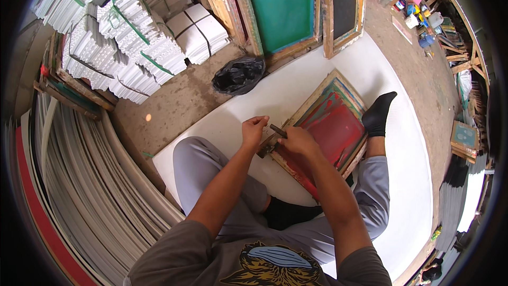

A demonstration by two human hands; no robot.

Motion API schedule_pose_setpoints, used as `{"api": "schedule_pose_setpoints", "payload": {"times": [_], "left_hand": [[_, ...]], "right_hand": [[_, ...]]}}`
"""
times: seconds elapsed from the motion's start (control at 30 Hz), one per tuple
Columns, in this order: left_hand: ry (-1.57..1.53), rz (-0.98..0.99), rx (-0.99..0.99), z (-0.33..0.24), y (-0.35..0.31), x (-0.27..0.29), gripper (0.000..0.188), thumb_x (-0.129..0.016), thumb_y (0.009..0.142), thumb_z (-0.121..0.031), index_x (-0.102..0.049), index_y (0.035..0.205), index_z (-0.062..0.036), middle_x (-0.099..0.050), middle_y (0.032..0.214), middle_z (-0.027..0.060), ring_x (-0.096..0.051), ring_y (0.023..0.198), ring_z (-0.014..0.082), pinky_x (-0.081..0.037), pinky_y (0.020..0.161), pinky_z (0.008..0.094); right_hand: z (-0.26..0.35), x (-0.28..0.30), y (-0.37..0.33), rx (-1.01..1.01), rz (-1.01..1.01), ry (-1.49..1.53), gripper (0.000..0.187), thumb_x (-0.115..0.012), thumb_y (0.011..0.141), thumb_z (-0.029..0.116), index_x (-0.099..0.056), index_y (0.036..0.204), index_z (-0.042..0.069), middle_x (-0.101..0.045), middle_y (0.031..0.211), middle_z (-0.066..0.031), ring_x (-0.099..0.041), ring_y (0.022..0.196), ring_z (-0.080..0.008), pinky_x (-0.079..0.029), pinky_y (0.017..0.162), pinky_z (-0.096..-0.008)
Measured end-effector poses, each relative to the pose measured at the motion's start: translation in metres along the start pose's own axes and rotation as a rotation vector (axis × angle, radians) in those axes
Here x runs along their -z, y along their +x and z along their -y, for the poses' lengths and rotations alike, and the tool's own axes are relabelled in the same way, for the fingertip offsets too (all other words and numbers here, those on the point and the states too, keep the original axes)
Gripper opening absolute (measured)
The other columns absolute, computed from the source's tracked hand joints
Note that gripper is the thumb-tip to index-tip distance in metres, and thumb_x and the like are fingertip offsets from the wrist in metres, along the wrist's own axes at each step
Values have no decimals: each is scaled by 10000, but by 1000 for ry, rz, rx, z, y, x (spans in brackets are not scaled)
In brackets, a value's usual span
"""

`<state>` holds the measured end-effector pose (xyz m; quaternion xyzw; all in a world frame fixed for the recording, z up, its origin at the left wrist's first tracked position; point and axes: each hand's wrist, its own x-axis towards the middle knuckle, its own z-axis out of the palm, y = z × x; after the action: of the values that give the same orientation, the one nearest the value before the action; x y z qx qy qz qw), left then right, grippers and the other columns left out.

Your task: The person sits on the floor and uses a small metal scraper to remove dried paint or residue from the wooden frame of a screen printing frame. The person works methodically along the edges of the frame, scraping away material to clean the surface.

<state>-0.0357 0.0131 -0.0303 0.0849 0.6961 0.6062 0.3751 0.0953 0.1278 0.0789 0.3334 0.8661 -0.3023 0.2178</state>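
A wooden-edged screen printing frame with red, paint-stained mesh lies tilted between my legs on a white sheet. My right hand is closed around a dark, short-handled tool over the frame's left corner; its exact kind is unclear. Just below the tool, a small dark object sits by the frame's corner, too small to name. My left hand hovers left of the tool with thumb and fingers pinched together; anything between them is too small to make out.
A black plastic bag rests beyond the sheet. Green and dark screen frames lean at the back. Bundled white stacks stand at the far left, with curved sheets nearer. Clutter lies far right.
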Motion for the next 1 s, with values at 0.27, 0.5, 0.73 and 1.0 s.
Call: {"api": "schedule_pose_setpoints", "payload": {"times": [0.27, 0.5, 0.73, 1.0], "left_hand": [[868, -126, -216, -25, -27, -6, 373, -735, 915, -387, -761, 1181, -127, -688, 1160, 112, -720, 979, 342, -569, 849, 469], [782, 48, -326, -12, -43, -25, 352, -676, 969, -403, -761, 1147, -111, -678, 1145, 126, -720, 950, 350, -574, 827, 461], [799, 98, -385, -14, -47, -28, 350, -650, 997, -411, -768, 1101, -97, -684, 1100, 125, -725, 894, 346, -577, 791, 457], [804, 104, -380, -14, -47, -29, 350, -650, 996, -414, -769, 1096, -100, -683, 1097, 124, -725, 901, 342, -576, 797, 459]], "right_hand": [[-94, 6, 13, -226, -20, 452, 394, -713, 963, 346, -641, 832, -18, -625, 611, -95, -666, 528, -221, -518, 544, -382], [-118, 25, 23, -298, -96, 255, 381, -692, 969, 350, -687, 924, -28, -692, 757, -164, -705, 693, -309, -546, 661, -444], [-99, 33, 21, -344, -132, 34, 438, -668, 982, 395, -730, 1107, -20, -720, 1150, -290, -685, 1127, -456, -533, 952, -572], [-102, 37, 24, -360, -33, 230, 456, -665, 992, 402, -725, 1060, -45, -747, 1007, -276, -755, 958, -389, -592, 791, -527]]}}
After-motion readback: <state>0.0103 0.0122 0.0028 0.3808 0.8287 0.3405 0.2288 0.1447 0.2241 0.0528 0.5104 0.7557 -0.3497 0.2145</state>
